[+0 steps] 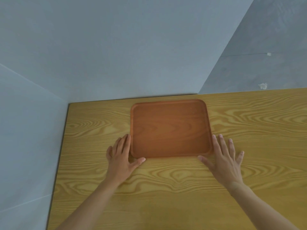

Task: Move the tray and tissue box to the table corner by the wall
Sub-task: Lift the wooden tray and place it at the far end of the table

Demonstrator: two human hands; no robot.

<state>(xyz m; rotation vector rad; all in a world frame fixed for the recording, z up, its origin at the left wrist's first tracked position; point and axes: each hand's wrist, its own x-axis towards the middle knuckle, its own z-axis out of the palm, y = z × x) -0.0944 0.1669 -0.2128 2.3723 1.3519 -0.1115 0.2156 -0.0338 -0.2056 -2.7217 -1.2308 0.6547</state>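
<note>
So the count here is pretty short: one tray (169, 128), one desk (249, 163), two hands. That's the whole scene, plus the grey wall (116, 47) behind.

The tray is a reddish-brown wooden one with rounded corners and a low raised rim, nothing on it. It sits flat on the yellow wood-grain desk, far edge just beside the desk's back edge where the wall meets it, and a bit in from the desk's left edge, so there's bare desk between the tray and that left corner.

The person's left hand (122, 156) is flat on the desk right against the tray's left side, fingers together and running along the rim, thumb stuck out under the near-left corner. The right hand (223, 161) mirrors it on the other side: fingers spread wide, index finger alongside the right rim, thumb pointing in toward the near-right corner. Neither hand is gripping anything, both are splayed flat, palms down, bracketing the tray's near end. Both bare forearms come up from the bottom of the view.
</note>
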